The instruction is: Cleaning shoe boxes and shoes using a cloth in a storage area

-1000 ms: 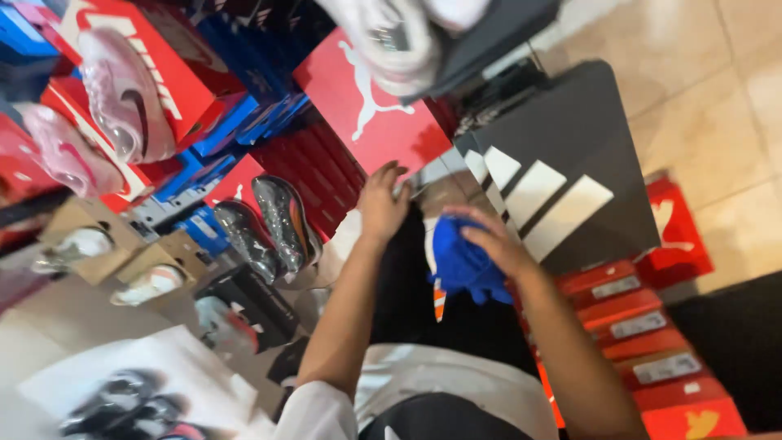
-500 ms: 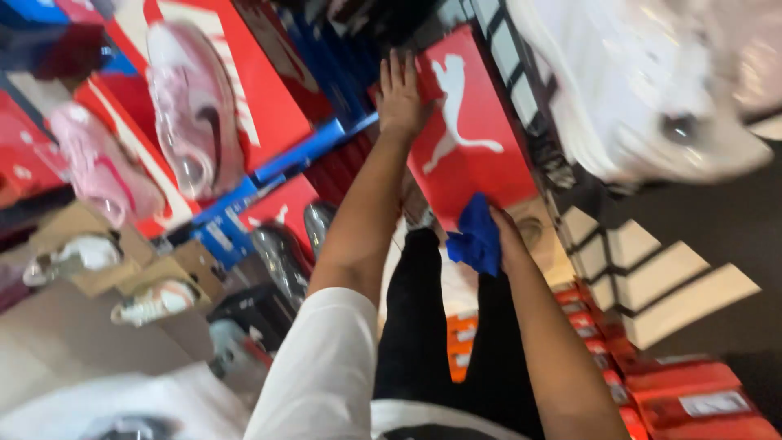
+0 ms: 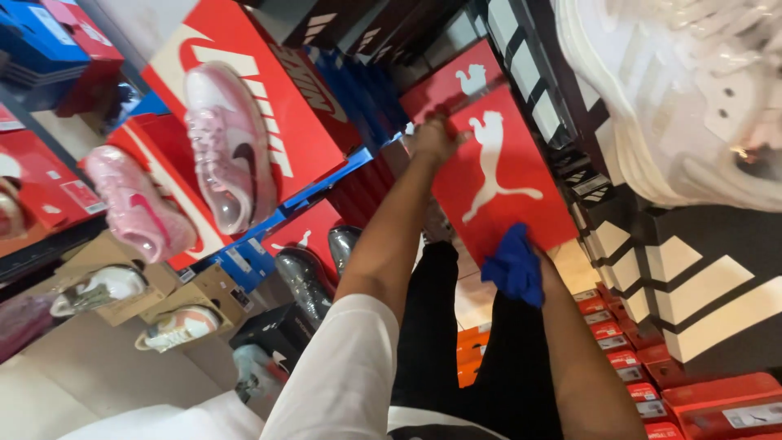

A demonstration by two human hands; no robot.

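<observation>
The red shoe box [image 3: 497,175] sits upright and tilted between your two hands, raised in front of the stacked shelves. It is stiff cardboard with a smooth printed face and a white animal figure on it. Judging by its shape it should be light but bulky, and the glossy lid may slide under a loose grip, so hold it by the edges and corners rather than the flat face.

In the head view, your left hand [image 3: 434,138] is closed on the box's upper far edge. Your right hand [image 3: 547,262] is at the lower near corner, mostly hidden behind a soft blue cloth [image 3: 513,267] bunched against the cardboard. I cannot tell how its fingers are set.

To the left, a pale pink shoe [image 3: 224,143] with a glossy, wrapped look rests on a large red box [image 3: 277,98], and a second pink shoe [image 3: 134,204] lies lower. A white shoe [image 3: 692,98] fills the upper right. Black boxes with white stripes [image 3: 700,285] stand at the right.
</observation>
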